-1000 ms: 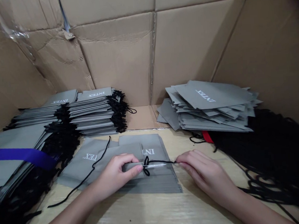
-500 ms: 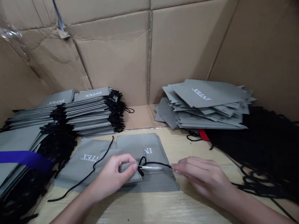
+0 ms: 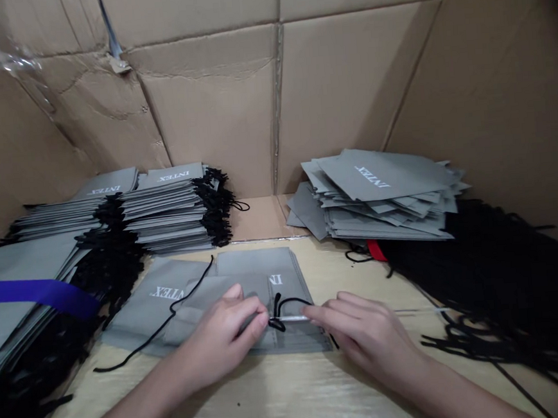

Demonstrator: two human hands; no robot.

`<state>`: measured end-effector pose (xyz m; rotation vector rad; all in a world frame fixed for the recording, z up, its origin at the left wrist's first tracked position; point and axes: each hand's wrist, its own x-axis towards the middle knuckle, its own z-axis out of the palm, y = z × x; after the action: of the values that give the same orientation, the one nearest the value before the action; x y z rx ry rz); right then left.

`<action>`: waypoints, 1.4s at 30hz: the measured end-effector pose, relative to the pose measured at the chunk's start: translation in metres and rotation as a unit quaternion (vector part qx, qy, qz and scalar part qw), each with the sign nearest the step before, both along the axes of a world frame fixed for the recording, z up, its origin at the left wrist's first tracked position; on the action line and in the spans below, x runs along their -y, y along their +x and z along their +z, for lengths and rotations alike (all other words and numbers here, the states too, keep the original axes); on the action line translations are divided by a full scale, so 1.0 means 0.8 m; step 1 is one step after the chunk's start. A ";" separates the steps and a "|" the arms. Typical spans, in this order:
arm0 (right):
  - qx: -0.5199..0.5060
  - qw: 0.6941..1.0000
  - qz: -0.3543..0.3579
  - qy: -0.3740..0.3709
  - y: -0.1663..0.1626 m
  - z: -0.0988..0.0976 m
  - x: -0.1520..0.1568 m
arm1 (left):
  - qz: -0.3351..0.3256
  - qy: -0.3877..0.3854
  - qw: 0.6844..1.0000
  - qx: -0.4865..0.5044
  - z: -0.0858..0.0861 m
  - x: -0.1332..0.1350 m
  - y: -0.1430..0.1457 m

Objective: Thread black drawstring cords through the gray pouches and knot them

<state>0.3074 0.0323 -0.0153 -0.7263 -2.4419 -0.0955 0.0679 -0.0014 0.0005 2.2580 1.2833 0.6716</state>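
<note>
A grey drawstring pouch [image 3: 284, 279] printed "INTEX" lies flat in front of me on the wooden table. My left hand [image 3: 231, 338] pinches its bunched hem. A black cord [image 3: 289, 303] loops out of the hem right at my fingertips, and its other end trails off to the left across a second grey pouch [image 3: 163, 295]. My right hand [image 3: 361, 334] is closed on a thin shiny rod [image 3: 403, 312] that runs from the cord loop out to the right.
Tall stacks of finished pouches [image 3: 172, 208] with black cords stand at back left, one nearer stack bound by a purple band [image 3: 34, 292]. A loose pile of flat grey pouches [image 3: 379, 198] lies at back right beside a heap of black cords [image 3: 497, 282]. Cardboard walls [image 3: 270, 94] surround the table.
Both hands have slid closer to me and nearer together. The rod now sticks out to the right past my right hand, and the cord loop sits tighter against the hem.
</note>
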 end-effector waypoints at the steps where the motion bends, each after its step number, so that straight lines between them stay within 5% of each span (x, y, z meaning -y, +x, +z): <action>1: 0.002 1.000 0.004 0.005 0.001 0.000 0.000 | 0.000 0.004 1.000 -0.005 -0.001 0.000 -0.001; 32: -0.047 0.997 0.046 0.046 0.003 -0.003 0.005 | 0.005 -0.022 1.000 0.019 -0.007 0.003 0.004; 42: -0.095 0.995 0.039 0.019 -0.004 0.004 0.008 | 0.035 0.071 0.996 0.031 -0.001 0.006 0.003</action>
<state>0.3045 0.0258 -0.0118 -0.5952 -2.2766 -0.0401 0.0706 -0.0061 -0.0001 2.2933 1.3274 0.8753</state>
